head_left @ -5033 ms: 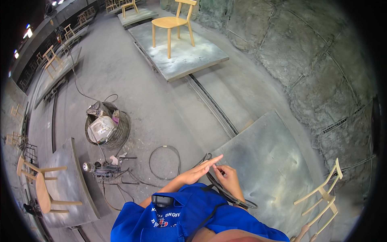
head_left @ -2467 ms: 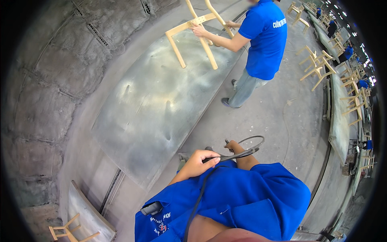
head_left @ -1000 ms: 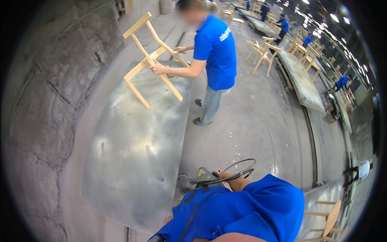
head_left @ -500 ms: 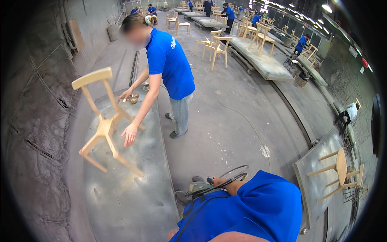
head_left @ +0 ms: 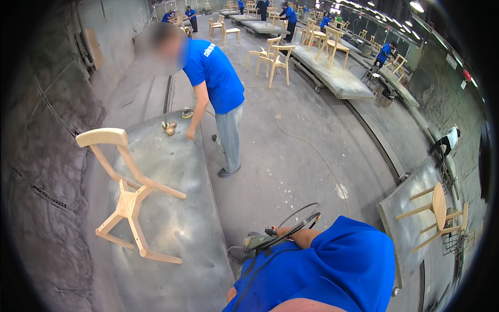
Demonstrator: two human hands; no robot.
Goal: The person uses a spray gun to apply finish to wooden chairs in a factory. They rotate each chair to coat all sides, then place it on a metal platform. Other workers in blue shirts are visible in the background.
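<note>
A pale wooden chair frame (head_left: 126,204) without a seat panel is on the grey metal table (head_left: 161,234) at my left, its curved backrest toward the far left. Neither of my hands touches it. My right forearm reaches out from the blue sleeve, and my right hand (head_left: 274,231) is beside a looped black hose (head_left: 291,230) and a small dark fitting; its fingers are hidden. Only a sliver of my left hand (head_left: 231,295) shows by the table's near edge, its fingers out of sight. A co-worker in a blue shirt (head_left: 215,78) leans over the far end, one hand lowered to the table's edge.
Small brown cups (head_left: 170,128) and a round yellow-rimmed tool (head_left: 187,112) lie at the table's far end. A thin hose (head_left: 306,140) runs across the floor. A wooden chair (head_left: 439,205) lies on the right table. Further tables, chairs and workers fill the background.
The chair frame has turned and shifted toward the near left. The co-worker has drawn both hands away from it and stands more upright. My right arm has barely moved.
</note>
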